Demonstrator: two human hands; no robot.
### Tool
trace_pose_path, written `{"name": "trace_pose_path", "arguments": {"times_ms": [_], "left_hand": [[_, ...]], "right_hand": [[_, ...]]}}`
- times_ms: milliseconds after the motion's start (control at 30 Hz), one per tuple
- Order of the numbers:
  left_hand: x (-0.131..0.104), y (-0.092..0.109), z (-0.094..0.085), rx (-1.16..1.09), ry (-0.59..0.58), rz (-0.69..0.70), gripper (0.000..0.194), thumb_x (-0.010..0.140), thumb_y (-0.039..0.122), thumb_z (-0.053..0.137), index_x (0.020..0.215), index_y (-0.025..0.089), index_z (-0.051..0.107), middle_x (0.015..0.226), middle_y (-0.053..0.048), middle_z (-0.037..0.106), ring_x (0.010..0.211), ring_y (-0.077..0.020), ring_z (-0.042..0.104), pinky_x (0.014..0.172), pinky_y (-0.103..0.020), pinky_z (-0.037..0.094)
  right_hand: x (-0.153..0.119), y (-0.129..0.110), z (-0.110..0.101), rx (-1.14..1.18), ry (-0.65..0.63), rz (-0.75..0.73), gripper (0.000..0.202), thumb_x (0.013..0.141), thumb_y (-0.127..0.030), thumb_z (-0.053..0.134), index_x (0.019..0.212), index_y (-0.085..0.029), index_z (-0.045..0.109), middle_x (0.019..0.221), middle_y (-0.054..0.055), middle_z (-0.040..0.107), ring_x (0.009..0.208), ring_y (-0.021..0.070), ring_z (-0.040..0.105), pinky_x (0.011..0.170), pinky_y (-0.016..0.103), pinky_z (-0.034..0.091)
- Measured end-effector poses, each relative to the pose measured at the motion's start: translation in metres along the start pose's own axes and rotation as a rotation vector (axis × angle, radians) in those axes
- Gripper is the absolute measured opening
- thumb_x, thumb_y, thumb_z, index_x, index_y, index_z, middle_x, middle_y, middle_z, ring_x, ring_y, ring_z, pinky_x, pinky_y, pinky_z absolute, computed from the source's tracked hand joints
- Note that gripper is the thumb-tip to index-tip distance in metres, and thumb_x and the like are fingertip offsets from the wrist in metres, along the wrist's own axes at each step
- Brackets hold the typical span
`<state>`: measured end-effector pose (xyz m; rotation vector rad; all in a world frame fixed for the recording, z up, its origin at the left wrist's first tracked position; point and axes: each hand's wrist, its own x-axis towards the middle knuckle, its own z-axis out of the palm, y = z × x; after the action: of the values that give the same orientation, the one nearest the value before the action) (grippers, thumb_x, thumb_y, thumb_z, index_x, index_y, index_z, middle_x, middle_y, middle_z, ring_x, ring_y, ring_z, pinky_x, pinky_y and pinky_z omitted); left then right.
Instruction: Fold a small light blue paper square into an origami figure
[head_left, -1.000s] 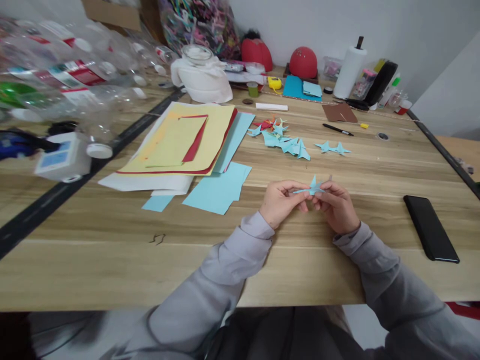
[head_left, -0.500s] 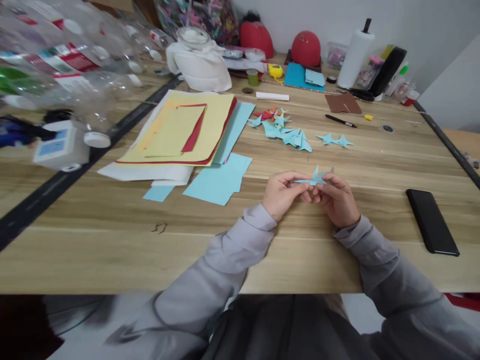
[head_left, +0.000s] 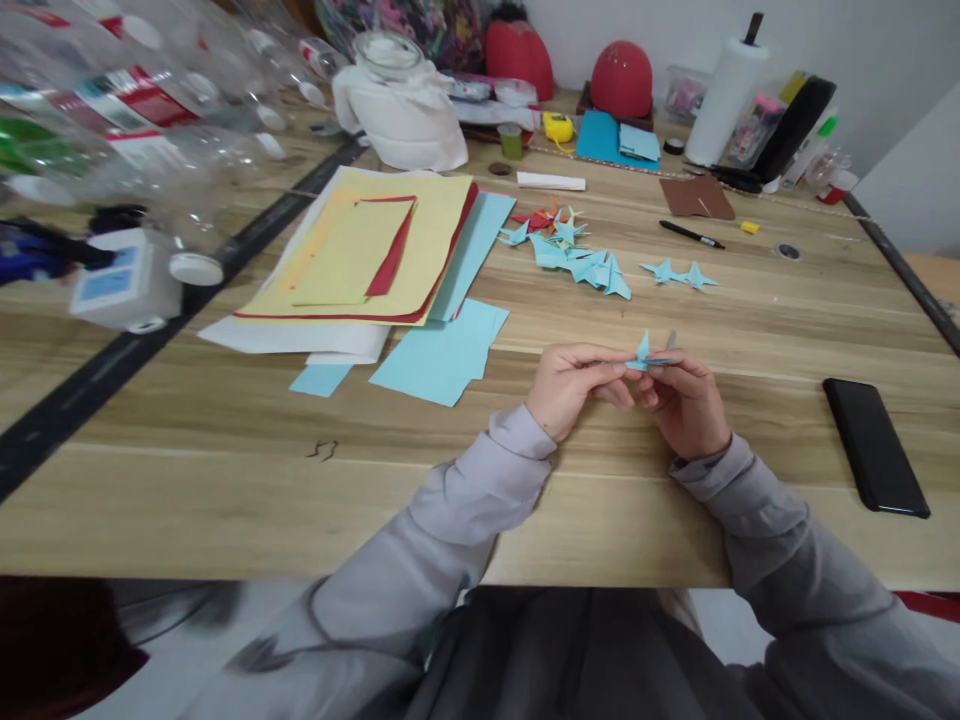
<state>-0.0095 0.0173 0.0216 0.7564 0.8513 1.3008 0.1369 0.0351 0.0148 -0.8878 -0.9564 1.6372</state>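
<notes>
Pinching small, spiky lt-blue folded paper (head_left: 643, 355) btwn fingers of L hand (head_left: 571, 385) & R hand (head_left: 688, 395), over smooth wood-grain tabletop (head_left: 592, 500). Beyond, similarly sharp-creased: pair of blue paper folds (head_left: 664, 271). To L, flat stack of matte sheets (head_left: 345, 260), yellow on top. Clear plastic bottles (head_left: 202, 155) w/ red-&-white labels (head_left: 159, 95), too blurred to read. Blk squiggle (head_left: 323, 450) nearby, can't tell if writing.

Just left of the phone (head_left: 876, 447), we could pass along bare tabletop (head_left: 795, 405) beside our right hand (head_left: 688, 400). Beyond the phone and leftward, a pen (head_left: 691, 234) and folded blue shapes (head_left: 589, 268) obstruct us; far left of it, stacked sheets (head_left: 431, 230) and bottles (head_left: 142, 97) block passage.
</notes>
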Motion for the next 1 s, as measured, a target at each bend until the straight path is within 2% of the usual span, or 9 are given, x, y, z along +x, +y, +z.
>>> {"name": "trace_pose_path", "arguments": {"times_ms": [167, 367, 500, 700, 1000], "left_hand": [[-0.0009, 0.0028, -0.0034, 0.003, -0.043, -0.029, 0.024, 0.059, 0.023, 0.077, 0.08, 0.01, 0.074, 0.07, -0.008, 0.074, 0.047, -0.0172, 0.065, 0.051, -0.032, 0.056], [-0.0016, -0.003, -0.0011, 0.12, -0.023, 0.06, 0.027, 0.059, 0.026, 0.079, 0.08, 0.011, 0.072, 0.061, -0.003, 0.07, 0.045, -0.0142, 0.063, 0.048, -0.028, 0.054], [-0.0017, -0.0048, 0.0, 0.097, -0.007, 0.064, 0.026, 0.059, 0.027, 0.079, 0.077, 0.011, 0.071, 0.061, -0.004, 0.07, 0.044, -0.0133, 0.061, 0.047, -0.028, 0.053], [-0.0014, -0.0023, -0.0008, 0.065, 0.005, 0.056, 0.023, 0.06, 0.024, 0.076, 0.078, 0.01, 0.072, 0.066, -0.005, 0.072, 0.044, -0.0129, 0.062, 0.046, -0.027, 0.052], [-0.0018, -0.0036, -0.0001, 0.114, -0.005, 0.13, 0.026, 0.06, 0.026, 0.077, 0.081, 0.011, 0.071, 0.068, -0.006, 0.073, 0.044, -0.0117, 0.061, 0.046, -0.025, 0.052]], "right_hand": [[0.0004, 0.0002, -0.0021, 0.009, 0.004, 0.003, 0.009, 0.064, -0.019, 0.07, 0.069, -0.022, 0.062, 0.056, -0.003, 0.066, 0.045, 0.01, 0.055, 0.043, 0.023, 0.043], [-0.0013, -0.0009, -0.0007, -0.014, -0.029, 0.013, 0.013, 0.062, -0.019, 0.072, 0.069, -0.02, 0.062, 0.059, -0.001, 0.069, 0.048, 0.0104, 0.057, 0.042, 0.021, 0.042], [-0.0022, -0.0008, -0.0003, 0.012, -0.037, 0.033, 0.019, 0.061, -0.017, 0.072, 0.076, -0.022, 0.061, 0.058, -0.003, 0.068, 0.05, 0.0109, 0.058, 0.043, 0.021, 0.042], [0.0001, -0.0032, -0.0023, 0.044, 0.015, 0.036, 0.014, 0.061, -0.018, 0.071, 0.067, -0.021, 0.059, 0.05, -0.004, 0.065, 0.038, 0.0086, 0.051, 0.038, 0.02, 0.039], [-0.0013, -0.0034, -0.0032, 0.077, -0.015, 0.029, 0.008, 0.064, -0.016, 0.068, 0.067, -0.021, 0.063, 0.054, -0.003, 0.066, 0.043, 0.0089, 0.054, 0.041, 0.02, 0.042]]}}
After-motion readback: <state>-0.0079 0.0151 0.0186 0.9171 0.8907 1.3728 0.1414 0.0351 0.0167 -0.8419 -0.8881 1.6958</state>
